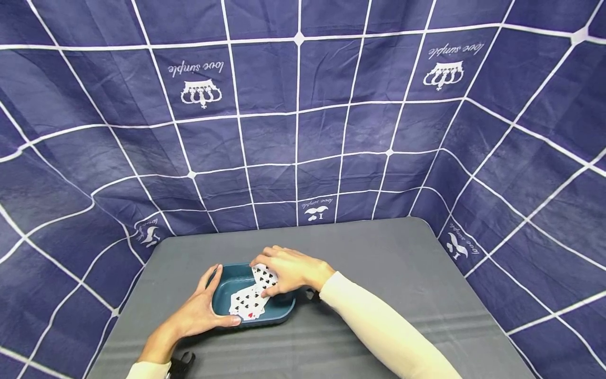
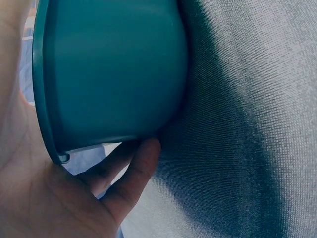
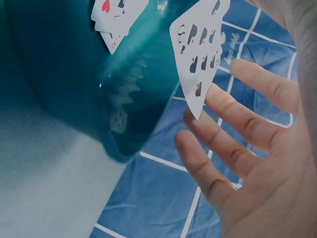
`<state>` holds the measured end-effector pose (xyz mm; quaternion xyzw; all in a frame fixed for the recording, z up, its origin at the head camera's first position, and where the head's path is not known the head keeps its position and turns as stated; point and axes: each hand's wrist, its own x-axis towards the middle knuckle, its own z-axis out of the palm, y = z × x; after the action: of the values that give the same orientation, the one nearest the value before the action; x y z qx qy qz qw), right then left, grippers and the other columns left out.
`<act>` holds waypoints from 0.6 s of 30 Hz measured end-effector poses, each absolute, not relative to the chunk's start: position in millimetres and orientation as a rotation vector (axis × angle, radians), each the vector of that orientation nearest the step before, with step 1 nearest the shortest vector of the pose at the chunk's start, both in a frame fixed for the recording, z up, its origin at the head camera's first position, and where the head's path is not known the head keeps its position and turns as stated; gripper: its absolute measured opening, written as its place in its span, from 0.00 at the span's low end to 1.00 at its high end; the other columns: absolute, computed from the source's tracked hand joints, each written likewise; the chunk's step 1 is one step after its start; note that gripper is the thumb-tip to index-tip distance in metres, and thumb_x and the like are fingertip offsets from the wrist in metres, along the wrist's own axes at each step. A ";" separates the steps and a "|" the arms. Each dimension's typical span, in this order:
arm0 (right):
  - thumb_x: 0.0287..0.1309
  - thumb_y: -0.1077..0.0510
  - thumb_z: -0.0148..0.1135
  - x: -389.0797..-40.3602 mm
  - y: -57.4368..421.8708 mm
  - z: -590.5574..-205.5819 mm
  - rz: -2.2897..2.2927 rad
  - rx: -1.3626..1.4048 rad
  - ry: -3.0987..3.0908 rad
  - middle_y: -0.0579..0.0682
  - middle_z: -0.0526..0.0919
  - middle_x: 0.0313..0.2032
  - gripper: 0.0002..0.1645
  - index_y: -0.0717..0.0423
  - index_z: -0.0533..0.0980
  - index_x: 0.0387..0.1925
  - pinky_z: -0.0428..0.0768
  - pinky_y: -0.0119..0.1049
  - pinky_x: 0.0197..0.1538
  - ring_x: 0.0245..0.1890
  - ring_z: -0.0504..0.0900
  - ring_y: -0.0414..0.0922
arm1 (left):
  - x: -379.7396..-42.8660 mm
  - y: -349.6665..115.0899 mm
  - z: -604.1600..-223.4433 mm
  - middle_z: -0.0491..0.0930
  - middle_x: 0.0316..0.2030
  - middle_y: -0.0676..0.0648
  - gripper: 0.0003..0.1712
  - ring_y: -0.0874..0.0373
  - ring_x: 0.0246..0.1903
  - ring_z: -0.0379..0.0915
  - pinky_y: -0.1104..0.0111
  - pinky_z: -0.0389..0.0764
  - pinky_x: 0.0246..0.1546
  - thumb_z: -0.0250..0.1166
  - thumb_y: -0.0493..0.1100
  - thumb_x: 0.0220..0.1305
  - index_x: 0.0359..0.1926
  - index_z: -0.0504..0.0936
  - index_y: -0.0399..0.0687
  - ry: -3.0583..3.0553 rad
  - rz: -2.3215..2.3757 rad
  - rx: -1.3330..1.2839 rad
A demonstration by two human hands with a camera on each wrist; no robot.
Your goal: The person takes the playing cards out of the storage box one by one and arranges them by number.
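Far left: black wrist device (image 1: 182,364) just behind the left hand (image 1: 196,310). Left fingers and thumb are spread apart and clamped on the left end of the teal tray (image 1: 225,290): thumb at the near rim, fingertips at the far-left corner. Tray sits on the grey table (image 1: 364,268), between the two hands. Right of the left thumb, inside the tray: loose overlapping pile of playing cards (image 1: 246,302), faces up, spades on top, a red heart at the lower edge. Next, the spade card (image 1: 263,273), pinched by the right hand (image 1: 295,268), tilted above the tray's right part; right wrist view has its lower corner against the fingertips, other fingers fanned apart, thumb out of sight there. Right of those fingers: cream sleeve (image 1: 379,321). Beyond both hands' fingers: blue gridded cloth (image 1: 322,134).
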<state>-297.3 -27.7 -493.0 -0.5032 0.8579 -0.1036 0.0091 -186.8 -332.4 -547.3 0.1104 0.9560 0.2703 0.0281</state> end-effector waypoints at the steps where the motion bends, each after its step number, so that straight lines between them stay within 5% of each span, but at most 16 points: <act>1: 0.67 0.27 0.82 -296.4 -24.5 -492.2 -0.327 -1.570 2.692 0.40 0.85 0.64 0.46 0.36 0.79 0.79 0.85 0.38 0.65 0.61 0.83 0.41 | -186.5 -332.6 -547.4 0.47 0.91 0.28 0.93 0.22 0.77 0.74 0.34 0.82 0.72 0.93 0.72 0.48 0.95 0.45 0.34 2.955 0.830 0.341; 18: 0.65 0.28 0.83 -277.6 42.2 -500.2 -0.414 -1.434 2.849 0.39 0.89 0.59 0.34 0.38 0.87 0.63 0.84 0.43 0.65 0.57 0.85 0.43 | -186.7 -333.3 -548.1 0.46 0.92 0.29 0.92 0.22 0.78 0.73 0.34 0.82 0.72 0.94 0.68 0.48 0.95 0.46 0.33 2.953 0.845 0.358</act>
<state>-277.6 42.2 -500.2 -0.4455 0.8852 -0.1286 -0.0374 -186.7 -333.3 -548.1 0.1156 0.9547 0.2731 0.0249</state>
